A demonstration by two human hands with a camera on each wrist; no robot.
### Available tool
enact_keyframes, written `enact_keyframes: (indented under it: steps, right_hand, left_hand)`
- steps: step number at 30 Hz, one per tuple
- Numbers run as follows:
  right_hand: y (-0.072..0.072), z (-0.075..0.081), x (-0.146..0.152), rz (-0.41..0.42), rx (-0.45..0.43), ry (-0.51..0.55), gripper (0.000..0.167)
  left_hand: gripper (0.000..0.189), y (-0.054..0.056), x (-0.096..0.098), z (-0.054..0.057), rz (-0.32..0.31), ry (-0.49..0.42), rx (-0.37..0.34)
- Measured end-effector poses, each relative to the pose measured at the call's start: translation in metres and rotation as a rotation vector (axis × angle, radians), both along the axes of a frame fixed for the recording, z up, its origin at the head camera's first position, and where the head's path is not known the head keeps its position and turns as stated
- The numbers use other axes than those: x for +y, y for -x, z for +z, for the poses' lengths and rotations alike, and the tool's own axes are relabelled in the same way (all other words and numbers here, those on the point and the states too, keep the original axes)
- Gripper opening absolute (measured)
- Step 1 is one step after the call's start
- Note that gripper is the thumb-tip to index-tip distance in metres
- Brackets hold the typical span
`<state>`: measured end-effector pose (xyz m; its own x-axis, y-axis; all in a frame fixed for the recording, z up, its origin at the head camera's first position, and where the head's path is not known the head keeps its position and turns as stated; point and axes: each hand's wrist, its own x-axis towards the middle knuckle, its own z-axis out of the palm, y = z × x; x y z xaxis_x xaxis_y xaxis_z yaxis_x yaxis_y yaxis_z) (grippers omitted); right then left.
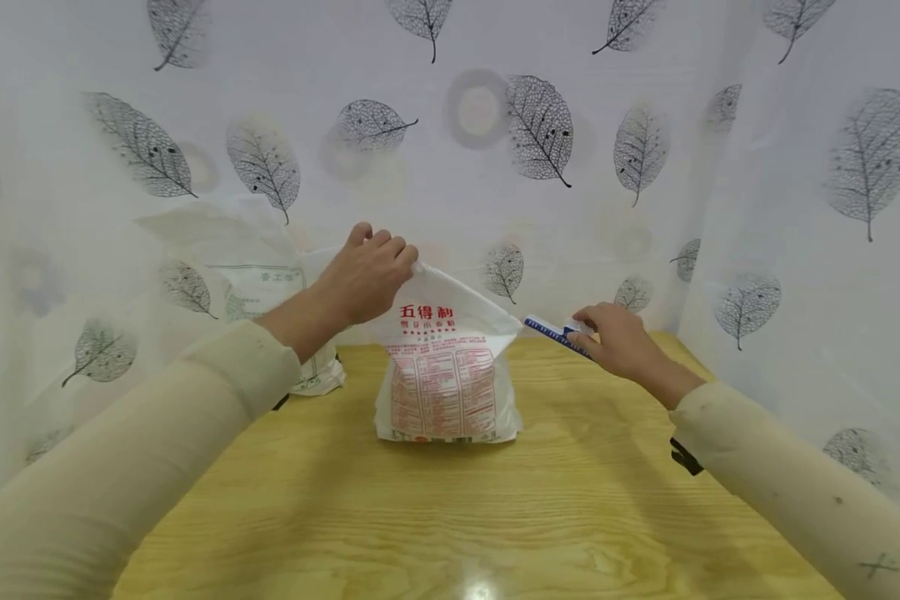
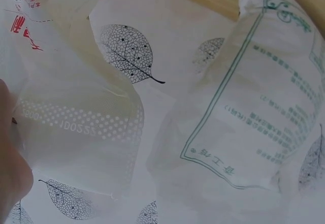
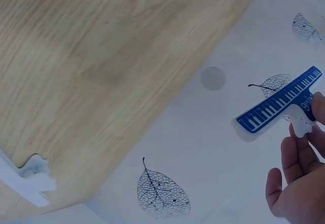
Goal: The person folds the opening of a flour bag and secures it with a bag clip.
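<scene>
My left hand (image 1: pixel 369 275) grips the folded top edge of a white flour bag (image 1: pixel 444 387) with red print, which stands upright on the table. Only part of that hand (image 2: pixel 12 170) shows in the left wrist view, beside the bag's translucent upper end (image 2: pixel 76 148). Off to the bag's right, my right hand (image 1: pixel 617 340) pinches a blue and white clip (image 1: pixel 551 335) between thumb and fingers. The right wrist view shows this clip (image 3: pixel 279 101) with its long piano-key-patterned bar pointing away from the fingers. Its near end is close to the bag's right top corner.
A second white bag (image 1: pixel 318 371) with green print stands behind my left arm. On the wooden table (image 1: pixel 450 508), a white clip-like object (image 3: pixel 30 178) lies at the lower left of the right wrist view. Leaf-patterned curtain (image 1: pixel 450 192) surrounds the table's back and sides.
</scene>
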<state>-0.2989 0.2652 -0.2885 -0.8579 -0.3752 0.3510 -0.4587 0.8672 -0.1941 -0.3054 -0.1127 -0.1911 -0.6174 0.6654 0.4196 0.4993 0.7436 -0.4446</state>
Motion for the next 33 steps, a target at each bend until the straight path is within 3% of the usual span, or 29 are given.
enact_keyframes:
  steps: [11,19,26,33]
  right_hand:
    - [0.003,0.032,-0.023,-0.015,0.086,0.130,0.036]
    - [0.001,0.040,-0.040,0.053,0.172,0.235,0.027]
    - [0.003,0.047,-0.060,0.135,0.169,0.302,0.020]
    - [0.010,0.049,-0.074,0.153,0.166,0.314,0.017]
  left_hand:
    - [0.022,-0.003,-0.002,-0.001,0.006,0.020,0.005]
    - [0.022,0.000,-0.002,0.000,-0.028,0.028,0.029]
    - [0.022,-0.002,-0.003,0.000,-0.021,0.026,0.018]
    - [0.022,0.000,-0.001,0.001,-0.030,0.018,0.011]
